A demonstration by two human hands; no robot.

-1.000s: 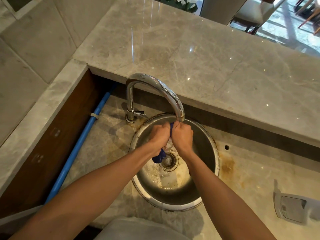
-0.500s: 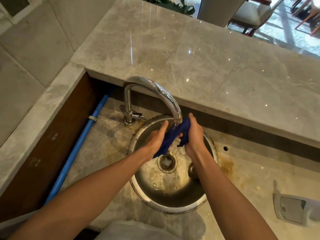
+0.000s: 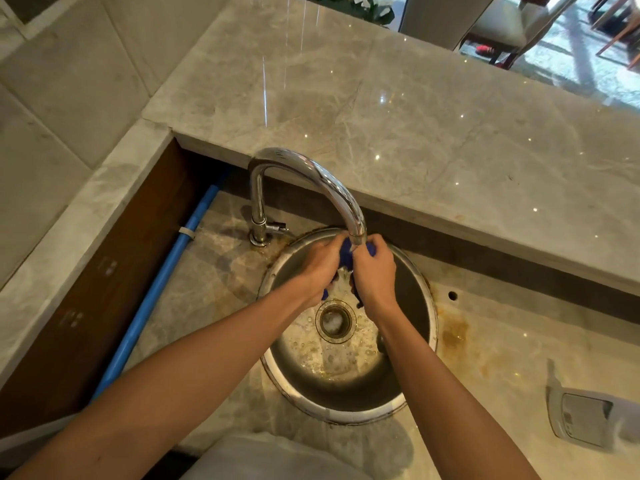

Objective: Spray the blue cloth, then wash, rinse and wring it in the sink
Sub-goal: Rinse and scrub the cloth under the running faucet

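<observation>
Daylight enters from the upper right, beyond the raised marble bench [image 3: 433, 133], whose polished top carries small sparkling glints and thin vertical streaks of glare. The chrome tap [image 3: 311, 174] shows bright highlights. The lower bench sits dimmer, and soft arm shadows fall beside the sink [image 3: 412, 375]. Straight edges bow toward the frame borders. The white object [image 3: 588, 420] at lower right looks slightly smeared, perhaps motion blur.
</observation>
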